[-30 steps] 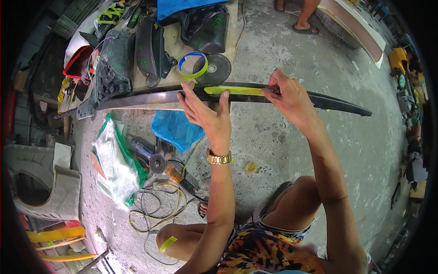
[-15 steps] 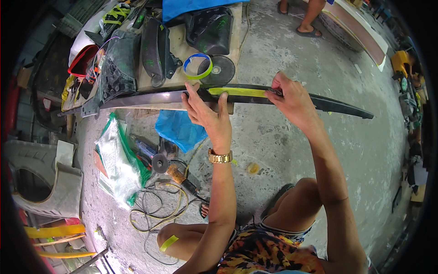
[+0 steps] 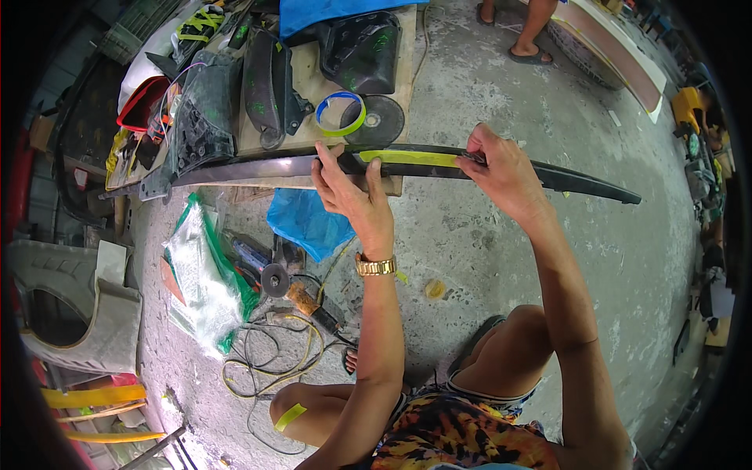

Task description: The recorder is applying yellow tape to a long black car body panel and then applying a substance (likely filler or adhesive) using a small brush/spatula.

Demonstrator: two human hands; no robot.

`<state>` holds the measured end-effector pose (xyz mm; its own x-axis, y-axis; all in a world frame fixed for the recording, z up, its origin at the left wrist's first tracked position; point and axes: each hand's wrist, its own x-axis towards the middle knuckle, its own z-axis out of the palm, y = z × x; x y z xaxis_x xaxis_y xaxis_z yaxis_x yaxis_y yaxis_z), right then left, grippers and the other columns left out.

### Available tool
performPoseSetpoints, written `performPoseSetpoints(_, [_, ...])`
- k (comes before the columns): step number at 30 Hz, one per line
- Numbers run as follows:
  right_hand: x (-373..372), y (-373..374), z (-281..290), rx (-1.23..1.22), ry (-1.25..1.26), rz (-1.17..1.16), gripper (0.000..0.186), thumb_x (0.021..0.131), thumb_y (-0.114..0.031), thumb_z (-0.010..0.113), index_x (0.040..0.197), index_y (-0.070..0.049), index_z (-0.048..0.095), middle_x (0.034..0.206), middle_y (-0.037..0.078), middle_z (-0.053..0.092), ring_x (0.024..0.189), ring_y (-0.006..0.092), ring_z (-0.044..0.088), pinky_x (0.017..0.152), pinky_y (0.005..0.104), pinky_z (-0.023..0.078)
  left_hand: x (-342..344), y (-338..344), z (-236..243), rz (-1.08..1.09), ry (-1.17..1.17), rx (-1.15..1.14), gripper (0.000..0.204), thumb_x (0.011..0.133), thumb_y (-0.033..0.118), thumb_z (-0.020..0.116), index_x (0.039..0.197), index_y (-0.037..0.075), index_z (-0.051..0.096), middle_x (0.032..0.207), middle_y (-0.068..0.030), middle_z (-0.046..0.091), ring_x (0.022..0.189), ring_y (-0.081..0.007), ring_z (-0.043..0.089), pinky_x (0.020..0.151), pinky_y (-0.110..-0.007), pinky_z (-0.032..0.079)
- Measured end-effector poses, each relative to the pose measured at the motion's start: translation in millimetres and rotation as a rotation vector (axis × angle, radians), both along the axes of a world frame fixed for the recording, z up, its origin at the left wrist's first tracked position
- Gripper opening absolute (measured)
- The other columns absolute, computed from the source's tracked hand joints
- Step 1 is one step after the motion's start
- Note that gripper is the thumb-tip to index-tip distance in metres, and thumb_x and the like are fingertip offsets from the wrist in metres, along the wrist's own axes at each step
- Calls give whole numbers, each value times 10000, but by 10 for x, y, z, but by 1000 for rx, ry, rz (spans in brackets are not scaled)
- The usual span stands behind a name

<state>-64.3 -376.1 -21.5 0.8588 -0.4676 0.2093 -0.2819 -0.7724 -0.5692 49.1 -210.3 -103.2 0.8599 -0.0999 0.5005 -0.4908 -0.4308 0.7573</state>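
Observation:
A long black strip (image 3: pixel 587 185) lies crosswise along the front of a board, with yellow-green tape (image 3: pixel 407 158) along its middle. My left hand (image 3: pixel 352 196) grips the strip at the tape's left end, thumb on the near side, other fingers spread over it. My right hand (image 3: pixel 501 172) pinches something small and dark at the tape's right end; I cannot make out what it is. Just beyond are a blue and yellow tape roll (image 3: pixel 352 128) on a dark disc (image 3: pixel 384 121) and black moulded plastic parts (image 3: pixel 356 51).
Below lie a blue plastic sheet (image 3: pixel 305 219), a green-edged bag (image 3: pixel 205 278), an angle grinder (image 3: pixel 309 305) and coiled cables (image 3: pixel 266 368). A grey panel (image 3: pixel 86 337) stands at left. Another person's legs (image 3: pixel 533 35) and a long pale panel (image 3: pixel 627 70) are at top right.
The view has shifted slightly, so the board and strip sit a little right in the picture. My hands keep nearly the same positions on the strip and tape.

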Motion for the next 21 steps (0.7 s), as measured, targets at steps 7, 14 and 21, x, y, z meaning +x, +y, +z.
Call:
performPoseSetpoints(7, [0,4,19,20,9,-18,272,884,-161,752,911,-15,524,763,167,639,705,341,638,648,430,467,80,123,27,-78,-33,-284,739,1020,239,581,1607,53,172,1441,-153,520,1348,-325,413,1113,-452,309])
performPoseSetpoints(14, [1,61,134,5,77,-22,304,888,-255,739,924,-21,549,774,176,669,748,397,659,666,476,486,-282,519,-527,-20,533,-771,787,1042,544,479,1560,7,228,1448,-187,467,1347,-287,437,1087,-466,346])
performPoseSetpoints(21, [14,81,116,52,43,-13,333,888,-274,762,880,-21,545,714,153,633,645,325,634,615,427,477,208,48,-555,-289,754,-1281,883,935,782,379,1506,107,387,1447,-77,535,1256,-265,534,1076,-481,395])
